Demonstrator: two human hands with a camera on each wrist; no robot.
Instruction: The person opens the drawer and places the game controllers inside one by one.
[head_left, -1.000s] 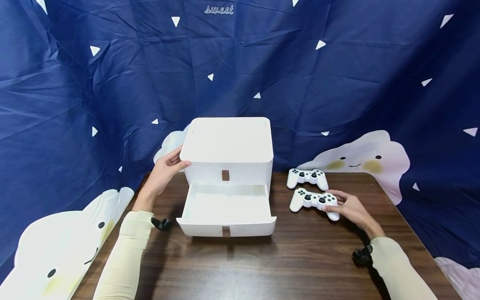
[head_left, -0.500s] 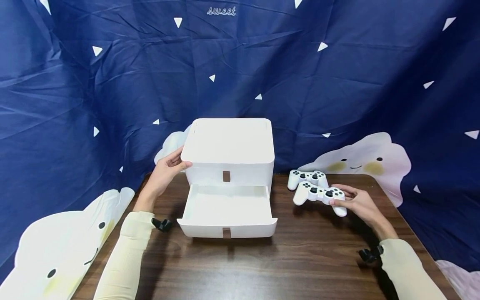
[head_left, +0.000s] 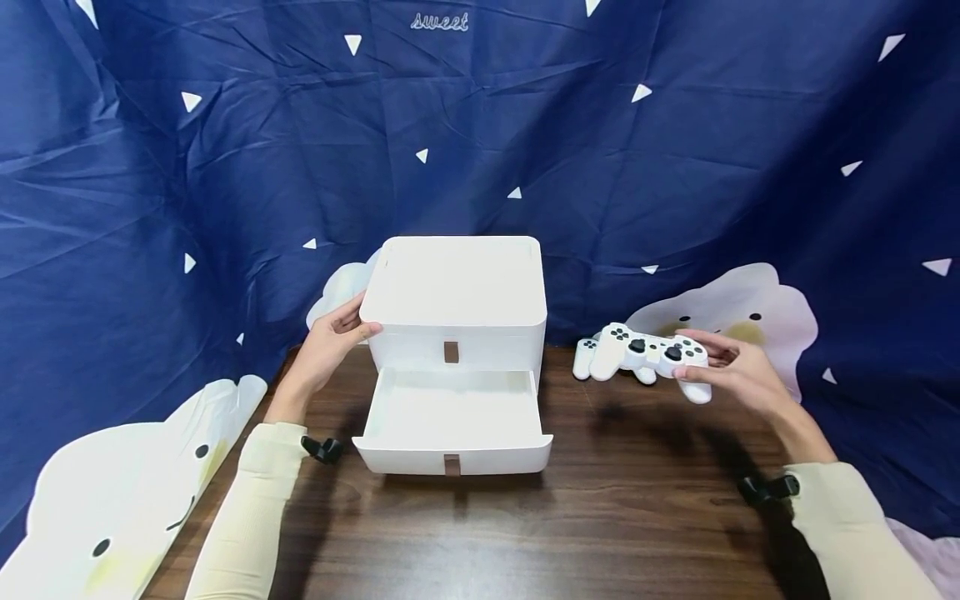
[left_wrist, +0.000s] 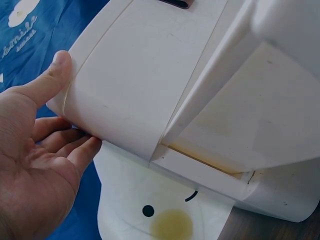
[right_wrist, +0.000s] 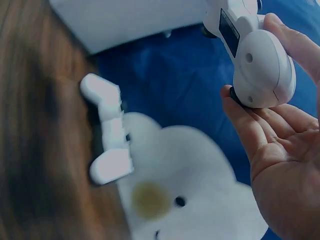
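A white drawer unit (head_left: 456,279) stands near the back of the table, its lower drawer (head_left: 453,460) pulled out and its upper one closed. My left hand (head_left: 327,348) holds the unit's front left corner, thumb on the front edge and fingers along the side, as the left wrist view also shows. Raised off the table at the right, a white game controller (head_left: 652,350) is pinched at one grip by my right hand (head_left: 742,375). Behind it lies a second white game controller (head_left: 582,362), partly hidden in the head view; the right wrist view shows that controller (right_wrist: 112,131) whole.
The dark wooden table (head_left: 495,533) extends in front of the drawer unit. A blue cloth backdrop (head_left: 465,117) with printed clouds and white triangles hangs right behind and beside the table.
My right hand has lifted the front controller off the table and moved it up and to the right, across the other controller in view. The left hand and drawer unit have stayed put.
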